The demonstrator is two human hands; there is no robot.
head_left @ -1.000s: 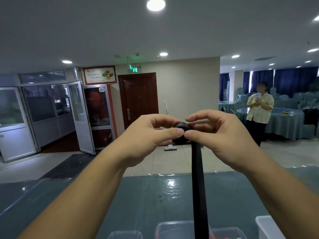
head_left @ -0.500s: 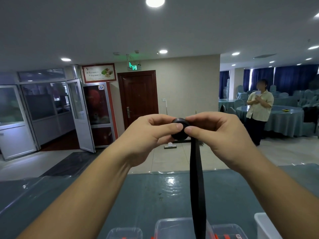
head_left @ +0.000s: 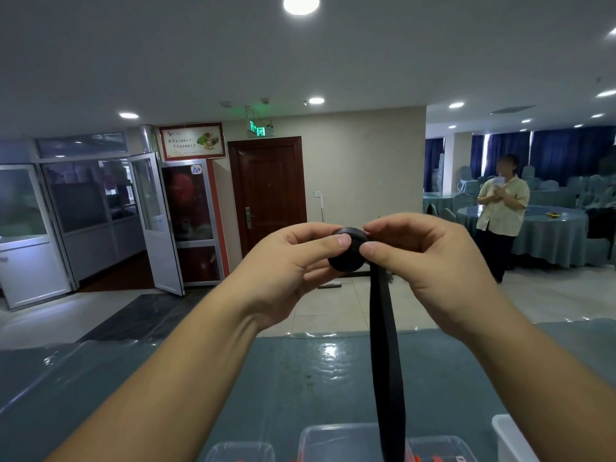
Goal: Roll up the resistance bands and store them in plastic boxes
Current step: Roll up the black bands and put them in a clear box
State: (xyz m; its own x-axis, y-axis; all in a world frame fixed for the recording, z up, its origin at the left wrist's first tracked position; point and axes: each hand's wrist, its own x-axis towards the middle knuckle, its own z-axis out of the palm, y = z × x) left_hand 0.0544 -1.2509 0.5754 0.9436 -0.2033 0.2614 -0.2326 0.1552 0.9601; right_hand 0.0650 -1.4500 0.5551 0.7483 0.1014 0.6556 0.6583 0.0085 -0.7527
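Pinching from the left, the left hand grips the black coil of the resistance band; the right hand pinches its other side. Its unrolled tail hangs straight down toward the plastic boxes on the tabletop.

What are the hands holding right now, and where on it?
Both the left hand and the right hand pinch the black resistance band at its rolled-up end; the unrolled tail hangs down free.

Dim room, bright ceiling downlights, tabletop glare (soft), wide-angle edge bending
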